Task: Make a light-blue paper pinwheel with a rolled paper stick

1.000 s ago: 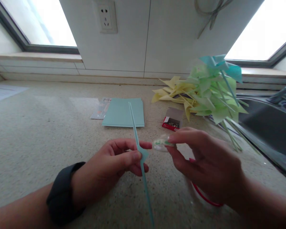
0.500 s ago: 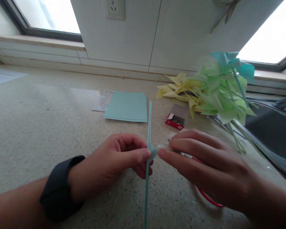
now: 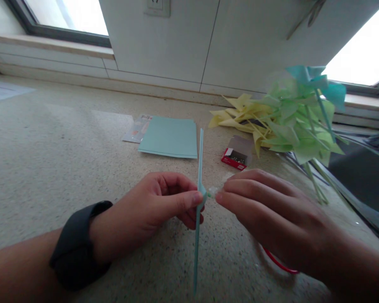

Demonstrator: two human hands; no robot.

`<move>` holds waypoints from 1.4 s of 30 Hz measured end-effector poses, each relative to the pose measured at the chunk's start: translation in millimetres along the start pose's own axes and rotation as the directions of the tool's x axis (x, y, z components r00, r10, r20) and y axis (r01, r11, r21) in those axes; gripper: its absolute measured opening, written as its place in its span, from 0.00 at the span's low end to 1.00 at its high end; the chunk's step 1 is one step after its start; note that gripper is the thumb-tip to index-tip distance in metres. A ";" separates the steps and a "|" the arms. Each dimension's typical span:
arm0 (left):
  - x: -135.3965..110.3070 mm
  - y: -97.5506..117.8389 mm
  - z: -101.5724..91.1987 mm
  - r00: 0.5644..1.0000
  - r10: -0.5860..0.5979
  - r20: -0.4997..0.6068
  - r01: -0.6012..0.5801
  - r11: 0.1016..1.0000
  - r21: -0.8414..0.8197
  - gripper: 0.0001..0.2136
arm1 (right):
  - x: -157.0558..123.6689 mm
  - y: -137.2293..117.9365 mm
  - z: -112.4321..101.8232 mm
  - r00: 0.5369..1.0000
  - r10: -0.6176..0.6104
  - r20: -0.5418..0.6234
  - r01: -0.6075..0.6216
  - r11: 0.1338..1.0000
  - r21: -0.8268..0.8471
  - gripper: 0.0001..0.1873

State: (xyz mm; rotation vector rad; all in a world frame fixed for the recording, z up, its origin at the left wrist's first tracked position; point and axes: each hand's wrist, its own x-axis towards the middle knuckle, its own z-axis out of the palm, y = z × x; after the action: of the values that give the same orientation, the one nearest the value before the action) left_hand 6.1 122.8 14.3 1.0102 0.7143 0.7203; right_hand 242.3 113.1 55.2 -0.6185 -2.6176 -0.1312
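Fingers (image 3: 187, 201) of my left hand (image 3: 159, 200) are closed on a long, narrow pale-blue piece (image 3: 197, 248), turned edge-on and nearly upright in my view, with its small folded bulge right at my thumb tip. I hold it in front of me, above the speckled cream stone tabletop (image 3: 60, 164). A wide black band (image 3: 78, 248) circles that wrist. My right hand (image 3: 271, 210) is close by on the other side, its fingers drawn together and gripping a small clear bit with a green tint (image 3: 212, 192) just beside the bulge; I can't see that thumb. A thin red curved loop (image 3: 281, 264) shows partly from under that hand. Beyond lie a stack of square pale-blue sheets (image 3: 169, 136) overlapping a clear plastic packet (image 3: 134, 132), and a small red box (image 3: 230, 162), open, with tiny shiny pieces inside. To the right, yellow, green and blue paper pinwheels (image 3: 306, 139) are heaped near a metal sink (image 3: 363, 176).
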 end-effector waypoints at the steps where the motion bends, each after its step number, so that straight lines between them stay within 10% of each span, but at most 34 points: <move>1: -0.4 0.1 0.2 1.000 0.000 -0.006 0.000 1.000 0.002 0.06 | -0.3 0.0 0.0 1.000 -0.003 0.007 0.003 1.000 0.007 0.07; 42: -0.7 -1.3 -3.6 0.999 0.016 0.028 -0.016 1.000 0.003 0.06 | 1.5 -0.8 6.0 0.999 0.029 -0.032 -0.024 0.992 0.126 0.11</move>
State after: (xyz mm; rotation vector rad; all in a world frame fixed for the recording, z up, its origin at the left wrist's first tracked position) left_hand 3.0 123.5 12.0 1.0281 0.6835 0.7181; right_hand 238.4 114.1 50.5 -0.6015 -2.5608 0.0313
